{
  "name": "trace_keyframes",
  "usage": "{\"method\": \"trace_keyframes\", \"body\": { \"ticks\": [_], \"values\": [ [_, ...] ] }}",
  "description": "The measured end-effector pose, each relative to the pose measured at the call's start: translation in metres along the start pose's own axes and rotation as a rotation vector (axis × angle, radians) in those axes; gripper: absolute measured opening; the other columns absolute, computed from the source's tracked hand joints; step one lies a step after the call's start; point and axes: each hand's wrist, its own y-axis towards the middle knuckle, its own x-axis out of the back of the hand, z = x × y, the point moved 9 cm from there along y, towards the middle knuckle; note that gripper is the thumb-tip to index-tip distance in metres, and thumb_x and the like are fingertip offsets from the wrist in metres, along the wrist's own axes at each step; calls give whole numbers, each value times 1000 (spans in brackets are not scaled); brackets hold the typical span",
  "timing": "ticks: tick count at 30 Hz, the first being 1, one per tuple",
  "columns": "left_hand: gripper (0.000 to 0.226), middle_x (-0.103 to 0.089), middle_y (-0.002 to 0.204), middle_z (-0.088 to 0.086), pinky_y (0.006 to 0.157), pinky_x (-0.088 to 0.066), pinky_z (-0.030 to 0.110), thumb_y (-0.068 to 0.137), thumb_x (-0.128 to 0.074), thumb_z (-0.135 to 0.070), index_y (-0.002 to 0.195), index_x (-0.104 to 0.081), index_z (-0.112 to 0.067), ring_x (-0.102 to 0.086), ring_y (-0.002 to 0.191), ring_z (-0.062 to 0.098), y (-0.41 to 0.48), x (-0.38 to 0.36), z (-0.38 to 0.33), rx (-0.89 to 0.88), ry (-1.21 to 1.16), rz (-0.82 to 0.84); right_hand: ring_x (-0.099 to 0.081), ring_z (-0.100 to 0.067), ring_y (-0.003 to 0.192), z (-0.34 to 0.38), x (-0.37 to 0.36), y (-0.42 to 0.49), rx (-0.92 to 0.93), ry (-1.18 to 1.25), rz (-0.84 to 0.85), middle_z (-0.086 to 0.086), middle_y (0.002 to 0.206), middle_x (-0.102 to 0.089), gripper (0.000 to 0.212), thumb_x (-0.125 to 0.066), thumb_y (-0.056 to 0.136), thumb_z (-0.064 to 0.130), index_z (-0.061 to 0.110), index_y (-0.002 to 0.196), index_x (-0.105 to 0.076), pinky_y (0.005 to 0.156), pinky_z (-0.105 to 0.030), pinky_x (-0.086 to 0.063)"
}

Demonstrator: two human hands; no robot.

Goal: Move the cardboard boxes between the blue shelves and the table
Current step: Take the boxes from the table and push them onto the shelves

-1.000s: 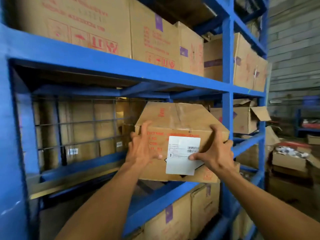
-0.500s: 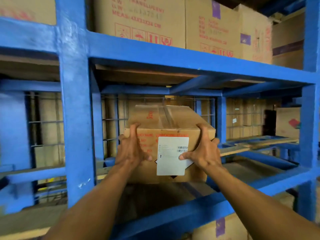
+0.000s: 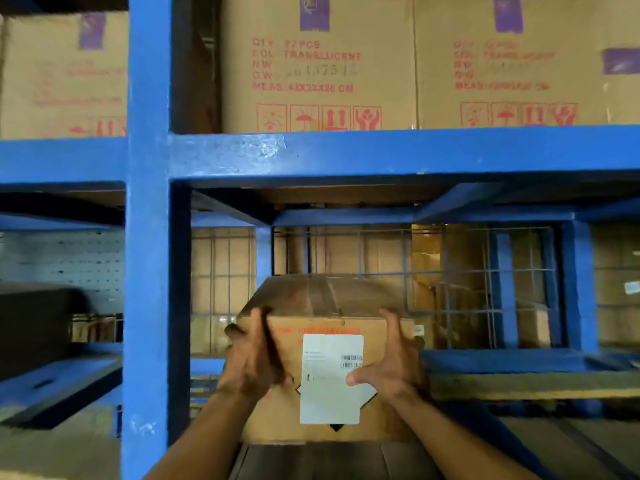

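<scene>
At bottom centre of the frame, you hold one cardboard box point(image 3: 331, 298) between two bare hands inside the middle bay of the blue shelves point(image 3: 148, 237). Your left hand point(image 3: 254, 358), blurred, grips the box's near left corner with a finger hooked round the side. Your right hand point(image 3: 391, 365) grips the near right corner, thumb on the single white label point(image 3: 330, 379) and fingers spread up towards the top edge. Both hands are clamped on the box, level with each other, so neither is nearer.

The box lies straight ahead of your grip, just right of the one thick upright post. Its broad labelled face is turned to you and its top runs away into the bay. Its bottom edge meets the dark deck boards point(image 3: 311, 462) at the lower centre, though you cannot tell whether it rests on them or hangs just above. Any move to set it down or draw it out looks to run along that front-to-back line, under the horizontal beam point(image 3: 381, 152).

Across the upper frame, at least three larger boxes point(image 3: 318, 64) with red print stand on the tier above the beam. Behind your box, a wire mesh panel point(image 3: 450, 271) closes the back of the bay, with more cardboard dimly visible beyond it. No table is in view.
</scene>
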Motion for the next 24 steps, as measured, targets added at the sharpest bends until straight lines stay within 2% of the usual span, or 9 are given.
{"method": "trace_keyframes", "body": {
  "ticks": [3, 5, 6, 7, 9, 14, 18, 21, 24],
  "values": [
    [108, -28, 129, 17, 75, -49, 25, 60, -90, -24, 138, -14, -26, -45, 101, 24, 7, -13, 10, 13, 89, -18, -50, -32, 126, -1, -22, 19, 14, -32, 30, -6, 141, -43, 130, -96, 53, 32, 53, 142, -4, 92, -44, -50],
    [114, -4, 148, 20, 106, -42, 39, 62, -88, -36, 143, -7, -31, -29, 132, 35, 17, -24, 14, 4, 175, -67, -46, -33, 127, 0, -34, 31, 25, -52, 36, -8, 145, -30, 126, -94, 57, 35, 52, 143, -3, 91, -43, -51],
    [118, 11, 153, 17, 115, -25, 52, 63, -84, -44, 145, 0, -35, -5, 142, 43, 23, -30, 12, -18, 219, -70, -41, -33, 130, 2, -38, 36, 27, -74, 29, -9, 146, -18, 124, -93, 58, 38, 49, 145, -4, 91, -41, -50],
    [118, 19, 155, 12, 115, -10, 60, 65, -78, -52, 146, 7, -39, 15, 143, 42, 32, -37, 10, -53, 244, -72, -34, -33, 132, 6, -39, 41, 36, -95, 7, -10, 145, -7, 124, -92, 58, 42, 46, 146, -5, 94, -41, -48],
    [110, 18, 157, 2, 114, -6, 63, 68, -65, -65, 147, 7, -40, 25, 143, 33, 45, -44, 7, -74, 174, -83, -18, -34, 138, 16, -42, 50, 91, -113, -47, -11, 147, 10, 125, -91, 54, 49, 43, 146, -6, 105, -43, -43],
    [71, -5, 156, -4, 117, 2, 54, 81, -35, -78, 139, -18, -40, 16, 146, 25, 66, -44, 8, -85, 150, -217, -10, -33, 144, 12, -57, 76, 191, -46, -43, -3, 151, 28, 125, -92, 53, 46, 52, 144, -7, 105, -41, -43],
    [73, -14, 157, -8, 115, 13, 50, 83, -23, -78, 140, -27, -33, 12, 147, 15, 83, -58, -2, -137, 198, -273, -12, -35, 145, 2, -58, 103, 261, -65, -27, -3, 151, 28, 116, -80, 64, 57, 52, 147, 1, 114, -44, -36],
    [76, -24, 153, -2, 115, -3, 56, 84, -22, -75, 142, -32, -27, -7, 147, 22, 97, -68, -3, -130, 278, -293, -3, -38, 147, 1, -62, 116, 291, -171, -136, -11, 155, 24, 94, -49, 76, 74, 50, 149, 6, 118, -57, -20],
    [71, -45, 140, 7, 105, -25, 61, 86, -30, -68, 133, -48, -18, -34, 136, 29, 110, -73, 0, -175, 324, -307, -16, -51, 141, 13, -69, 122, 372, -341, -268, -25, 160, -9, 85, -28, 84, 74, 29, 154, -17, 114, -65, -12]
  ]
}}
